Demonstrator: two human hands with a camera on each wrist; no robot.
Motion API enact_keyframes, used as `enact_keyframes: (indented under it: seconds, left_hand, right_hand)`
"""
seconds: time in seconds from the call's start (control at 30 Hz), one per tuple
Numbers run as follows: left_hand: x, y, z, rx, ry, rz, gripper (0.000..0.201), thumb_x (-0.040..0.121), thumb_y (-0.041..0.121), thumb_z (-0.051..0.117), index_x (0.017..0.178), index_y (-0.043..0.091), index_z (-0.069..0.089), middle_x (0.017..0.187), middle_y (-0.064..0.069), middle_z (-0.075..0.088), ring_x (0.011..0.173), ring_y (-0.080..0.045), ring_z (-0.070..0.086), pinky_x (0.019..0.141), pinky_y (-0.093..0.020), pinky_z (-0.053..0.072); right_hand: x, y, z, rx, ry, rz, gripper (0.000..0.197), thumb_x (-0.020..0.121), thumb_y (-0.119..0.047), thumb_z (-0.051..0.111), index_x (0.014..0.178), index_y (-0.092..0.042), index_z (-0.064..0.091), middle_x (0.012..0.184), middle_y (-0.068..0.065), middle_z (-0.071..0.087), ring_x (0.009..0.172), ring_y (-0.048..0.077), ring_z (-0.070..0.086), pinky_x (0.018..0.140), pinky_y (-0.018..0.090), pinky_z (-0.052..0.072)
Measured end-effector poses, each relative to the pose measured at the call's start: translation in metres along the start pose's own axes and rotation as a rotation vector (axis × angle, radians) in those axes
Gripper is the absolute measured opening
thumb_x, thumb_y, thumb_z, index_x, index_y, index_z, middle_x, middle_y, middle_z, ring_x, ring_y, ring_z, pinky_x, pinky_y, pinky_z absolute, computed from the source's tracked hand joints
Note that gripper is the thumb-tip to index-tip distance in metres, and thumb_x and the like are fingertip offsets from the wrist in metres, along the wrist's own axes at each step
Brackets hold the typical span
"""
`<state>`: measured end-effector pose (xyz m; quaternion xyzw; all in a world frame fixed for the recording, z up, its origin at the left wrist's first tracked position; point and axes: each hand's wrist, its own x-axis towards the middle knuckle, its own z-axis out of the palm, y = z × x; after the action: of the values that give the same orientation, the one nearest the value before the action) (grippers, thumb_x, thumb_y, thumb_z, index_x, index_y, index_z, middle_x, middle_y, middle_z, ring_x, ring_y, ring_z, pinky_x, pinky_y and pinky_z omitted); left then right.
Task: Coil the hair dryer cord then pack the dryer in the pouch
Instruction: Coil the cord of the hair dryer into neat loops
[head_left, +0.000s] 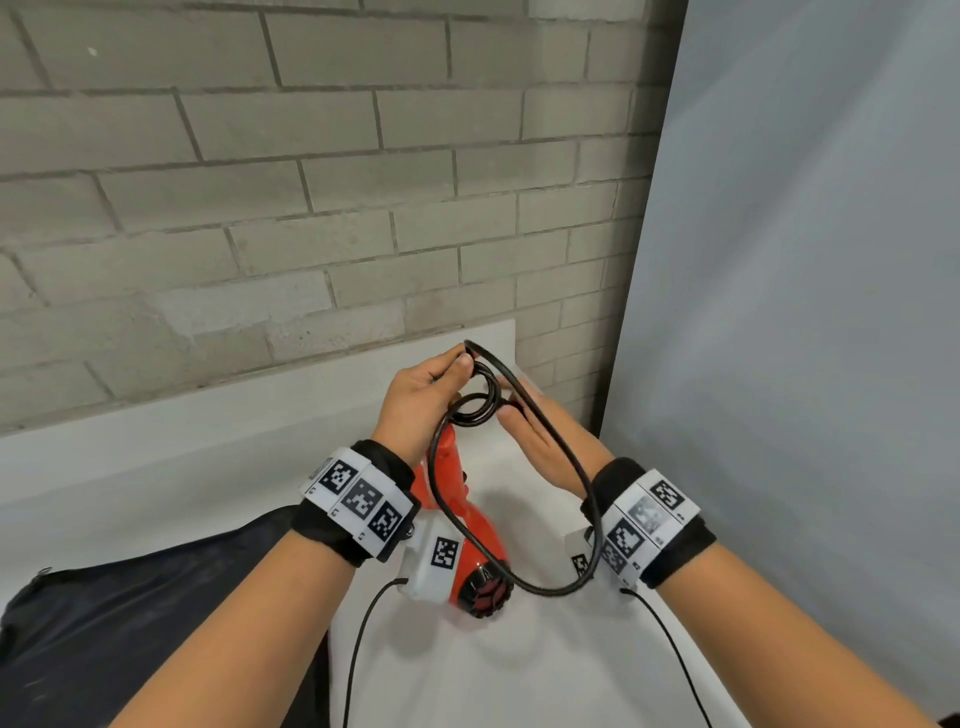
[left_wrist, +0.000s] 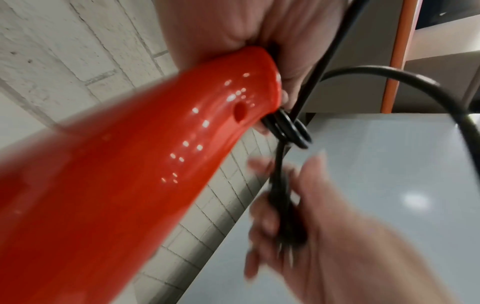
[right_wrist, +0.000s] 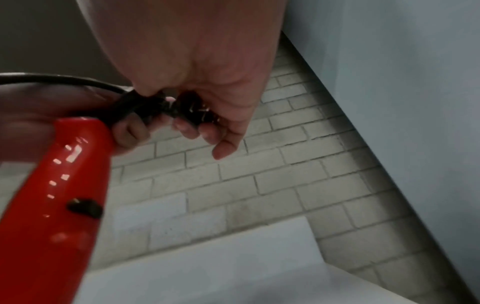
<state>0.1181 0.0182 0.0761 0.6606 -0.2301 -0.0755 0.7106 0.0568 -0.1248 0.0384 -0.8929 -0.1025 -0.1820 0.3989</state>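
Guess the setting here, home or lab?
Probably a staged recording corner, not a home: a bare painted brick wall, a plain white table against it, and a grey backdrop panel on the right. The hands wear tagged wrist bands, which points to a data-collection setup.

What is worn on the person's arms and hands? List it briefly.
The forearms are bare, with no sleeves. Each wrist carries a black fabric band wrapped with a white strip of square black-and-white code markers: left wrist band, right wrist band. A thin black cable trails from each. The left hand and right hand wear no gloves.
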Motion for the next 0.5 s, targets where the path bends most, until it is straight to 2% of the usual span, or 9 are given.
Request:
enact_keyframes:
  seconds: [0.07, 0.1, 0.13, 0.2, 0.27, 0.3, 0.4, 0.43, 0.5]
  left_hand:
    - [0.001, 0.000, -0.001, 0.038, 0.067, -0.024, 0.023, 0.091, 0.020, 0.051, 0.108, 0.016, 0.064, 0.068, 0.016, 0.063, 0.041, 0.001, 0.045, 0.045, -0.010, 0.036]
    - [0.001, 0.000, -0.002, 0.048, 0.083, -0.028, 0.021, 0.091, 0.021, 0.051, 0.107, 0.020, 0.065, 0.069, 0.016, 0.062, 0.040, 0.000, 0.043, 0.044, -0.010, 0.036]
    - [0.001, 0.000, -0.002, 0.052, 0.090, -0.026, 0.020, 0.091, 0.021, 0.051, 0.105, 0.023, 0.065, 0.074, 0.015, 0.062, 0.040, 0.000, 0.042, 0.045, -0.010, 0.036]
    - [0.000, 0.000, -0.003, 0.051, 0.090, -0.019, 0.020, 0.091, 0.021, 0.051, 0.106, 0.024, 0.064, 0.082, 0.014, 0.062, 0.042, 0.000, 0.043, 0.047, -0.009, 0.038]
    - [0.000, 0.000, -0.003, 0.064, 0.083, -0.007, 0.020, 0.091, 0.022, 0.050, 0.105, 0.025, 0.064, 0.083, 0.013, 0.062, 0.042, 0.001, 0.044, 0.048, -0.008, 0.039]
    - [0.000, 0.000, -0.003, 0.072, 0.079, -0.003, 0.019, 0.091, 0.022, 0.050, 0.104, 0.026, 0.063, 0.084, 0.013, 0.062, 0.042, 0.001, 0.044, 0.048, -0.008, 0.039]
    - [0.001, -0.001, -0.002, 0.066, 0.071, -0.004, 0.022, 0.091, 0.021, 0.050, 0.109, 0.021, 0.063, 0.083, 0.013, 0.061, 0.042, 0.000, 0.044, 0.047, -0.008, 0.039]
    - [0.001, -0.002, -0.001, 0.065, 0.069, -0.004, 0.024, 0.091, 0.021, 0.050, 0.111, 0.019, 0.063, 0.082, 0.013, 0.062, 0.044, 0.000, 0.044, 0.048, -0.008, 0.039]
    - [0.002, -0.002, 0.002, 0.064, 0.060, 0.003, 0.025, 0.091, 0.021, 0.051, 0.112, 0.017, 0.063, 0.087, 0.011, 0.063, 0.059, 0.001, 0.051, 0.054, -0.005, 0.040]
  right_hand:
    - [-0.008, 0.026, 0.000, -0.190, -0.047, 0.101, 0.029, 0.096, -0.029, 0.036, 0.110, -0.012, 0.054, 0.103, 0.004, 0.063, 0.095, 0.022, 0.058, 0.088, 0.032, 0.046]
    - [-0.013, 0.040, -0.001, -0.280, -0.079, 0.202, 0.027, 0.097, -0.028, 0.037, 0.107, -0.012, 0.056, 0.101, 0.007, 0.064, 0.094, 0.025, 0.060, 0.088, 0.037, 0.046]
    - [-0.019, 0.056, -0.001, -0.349, -0.137, 0.335, 0.027, 0.097, -0.027, 0.037, 0.108, -0.011, 0.057, 0.105, 0.011, 0.064, 0.099, 0.029, 0.059, 0.090, 0.038, 0.046]
    - [-0.031, 0.078, 0.001, -0.550, -0.385, 0.605, 0.031, 0.097, -0.020, 0.038, 0.116, -0.005, 0.056, 0.121, 0.017, 0.060, 0.113, 0.031, 0.055, 0.097, 0.035, 0.042]
    - [-0.044, 0.085, 0.003, -0.727, -0.602, 0.709, 0.033, 0.095, -0.016, 0.038, 0.121, -0.001, 0.054, 0.128, 0.018, 0.055, 0.119, 0.029, 0.051, 0.099, 0.031, 0.039]
    - [-0.045, 0.081, 0.003, -0.744, -0.636, 0.699, 0.034, 0.095, -0.017, 0.039, 0.122, -0.002, 0.053, 0.129, 0.017, 0.055, 0.120, 0.029, 0.051, 0.099, 0.031, 0.039]
    - [-0.037, 0.054, 0.003, -0.429, -0.429, 0.575, 0.040, 0.093, -0.024, 0.047, 0.132, -0.016, 0.043, 0.129, 0.010, 0.052, 0.119, 0.024, 0.049, 0.098, 0.029, 0.038]
    - [-0.030, 0.040, 0.002, -0.291, -0.329, 0.499, 0.043, 0.093, -0.024, 0.049, 0.134, -0.021, 0.040, 0.129, 0.007, 0.052, 0.117, 0.021, 0.049, 0.095, 0.025, 0.038]
    - [-0.014, 0.013, 0.002, -0.086, -0.162, 0.302, 0.046, 0.092, -0.016, 0.051, 0.136, -0.022, 0.039, 0.130, 0.000, 0.052, 0.114, 0.010, 0.049, 0.087, 0.006, 0.035]
